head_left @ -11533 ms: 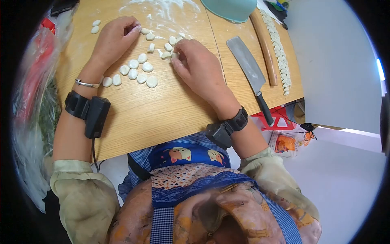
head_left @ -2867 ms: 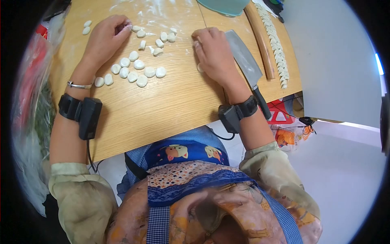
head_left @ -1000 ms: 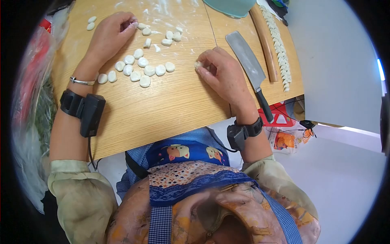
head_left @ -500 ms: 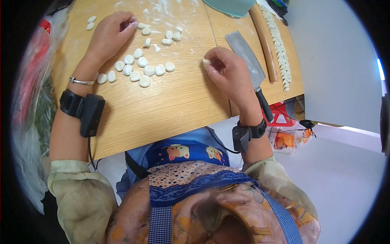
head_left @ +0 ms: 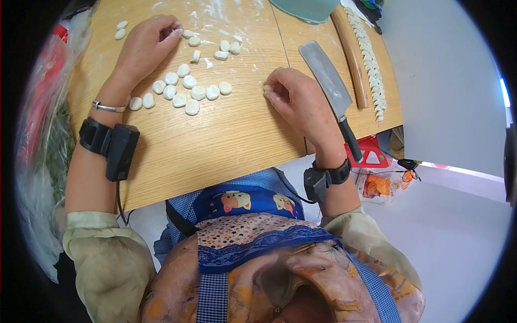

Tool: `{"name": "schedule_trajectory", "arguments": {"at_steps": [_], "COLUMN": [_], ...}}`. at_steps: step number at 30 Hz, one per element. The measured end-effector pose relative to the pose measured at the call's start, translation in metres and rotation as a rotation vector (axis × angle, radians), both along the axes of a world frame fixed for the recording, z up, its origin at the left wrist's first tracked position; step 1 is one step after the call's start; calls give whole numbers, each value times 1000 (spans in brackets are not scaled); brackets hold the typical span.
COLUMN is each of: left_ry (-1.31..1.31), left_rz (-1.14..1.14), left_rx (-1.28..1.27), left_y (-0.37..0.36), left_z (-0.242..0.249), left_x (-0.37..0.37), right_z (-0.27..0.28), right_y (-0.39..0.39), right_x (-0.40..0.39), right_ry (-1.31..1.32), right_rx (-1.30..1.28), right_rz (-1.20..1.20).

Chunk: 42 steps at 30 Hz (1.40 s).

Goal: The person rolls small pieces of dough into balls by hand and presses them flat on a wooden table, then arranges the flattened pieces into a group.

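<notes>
My right hand [head_left: 296, 99] is closed in a pinch over the middle of the table, with a small pale dough piece [head_left: 267, 88] between thumb and fingertips. At the upper left, my left hand [head_left: 153, 43] has its thumb and fingers drawn together. What they hold, if anything, is hidden. A round dough piece [head_left: 187, 34] lies right at those fingertips. Several floured dough rounds [head_left: 192, 107] are scattered on the wood between the two hands, most lying flat. Just right of my right hand lies a cleaver [head_left: 328, 75] with a black handle.
A wooden rolling pin [head_left: 350, 56] lies beyond the cleaver, beside a long row of small cut dough pieces [head_left: 369, 59]. A pale green basin [head_left: 307, 9] stands at the far edge. Plastic bags [head_left: 46, 124] line the left side. The wooden table [head_left: 226, 145] has flour smears.
My right hand has shifted slightly left and toward me, keeping its pinch on the dough piece. My left hand and the scattered rounds look unchanged.
</notes>
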<state>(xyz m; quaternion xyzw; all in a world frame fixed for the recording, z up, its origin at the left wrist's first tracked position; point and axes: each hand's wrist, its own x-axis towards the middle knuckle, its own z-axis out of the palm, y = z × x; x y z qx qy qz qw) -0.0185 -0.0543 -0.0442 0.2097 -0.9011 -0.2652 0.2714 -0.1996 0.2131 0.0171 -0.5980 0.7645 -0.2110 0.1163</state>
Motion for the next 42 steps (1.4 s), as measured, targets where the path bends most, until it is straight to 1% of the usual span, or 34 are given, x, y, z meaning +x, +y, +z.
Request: {"name": "schedule_trajectory", "arguments": {"at_steps": [2, 4, 8, 10, 11, 13, 14, 16, 17, 19, 20, 22, 23, 25, 26, 28, 29, 31, 33, 35, 37, 38, 40, 42], "left_ry": [-4, -7, -2, -8, -11, -15, 5, 25, 2, -23, -18, -11, -16, -16, -8, -5, -3, 4, 75, 68, 61, 39, 17, -19], "left_rz": [1, 1, 4, 10, 6, 2, 8, 8, 12, 20, 22, 24, 23, 22, 19, 18, 3, -14, 11, 8, 14, 10, 3, 9], "left_rx": [-3, -5, 1, 6, -9, -21, -9, 1, 1, 3, -6, -10, 3, 10, -2, -12, -9, -6, 17, 12, 16, -3, -23, -17], "left_y": [-2, -2, -1, -1, -1, -2, -2, -1, -1, 0, 0, 1, 0, -2, -1, -1, -2, -2, 2, 1, 1, -1, -2, -3], "left_z": [-1, -2, 0, 1, 1, -1, -2, -2, 0, 3, 3, 1, 1, 2, 2, 0, 0, -1, 0, 1, 0, -1, -1, 0], "left_x": [0, 0, -1, 0, 0, 0, 0, -2, -2, -1, -1, 0, 0, -3, -3, 1, 1, -1, -3, -3, -2, -1, 0, -1], "right_z": [2, 3, 1, 5, 4, 2, 0, -6, -10, -22, -29, -37, -35, -28, -24, -17, -24, -35, -35, -31, -22, -26, -35, -35], "right_y": [0, 0, 0, 0, -1, -8, -13, -26, -31, -41, -43, -45, -45, -45, -45, -44, -44, -46, -46, -47, -45, -44, -42, -41], "right_x": [1, 1, -3, -1, -3, -9, -11, -11, -11, -9, -8, -6, -9, -16, -19, -23, -20, -13, -16, -22, -33, -30, -17, -14], "right_ry": [-16, -93, -9, -36, -36, -51, -51, 152, 153, 261, 260, 407, 412, 272, 272, 113, 111, 392, 379, 366, 23, 21, 345, 340], "right_rx": [26, -31, -21, 83, 82, -36, -35, -214, -217, -119, -117, -149, -150, -132, -131, -24, -24, -168, -130, -95, -68, -64, -131, -119], "right_rz": [-17, 26, 37, 0, 1, -55, -58, -64, -68, -33, -30, -17, -20, 5, 8, -13, -14, 20, 13, 1, -40, -36, -22, -12]}}
